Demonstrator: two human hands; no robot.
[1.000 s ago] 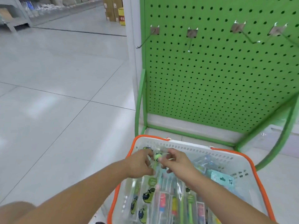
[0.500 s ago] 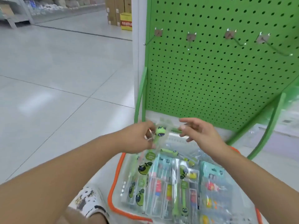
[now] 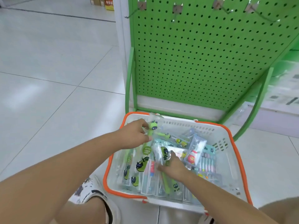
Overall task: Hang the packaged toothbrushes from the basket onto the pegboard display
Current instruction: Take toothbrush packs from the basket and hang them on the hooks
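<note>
Toothbrush packs (image 3: 161,173) fill the white, orange-rimmed basket (image 3: 233,147) on the floor below the green pegboard (image 3: 202,62) (its hooks (image 3: 175,12) bare). The left hand (image 3: 134,136) pinches a green toothbrush pack (image 3: 152,126) above the basket's far corner. The right hand (image 3: 174,168) seems to grip another pack inside, though blur obscures the fingers.

pegboard (image 3: 202,62) top cut off | packaged toothbrushes (image 3: 145,172) print unreadable | right shelf (image 3: 281,88) blurred
</note>
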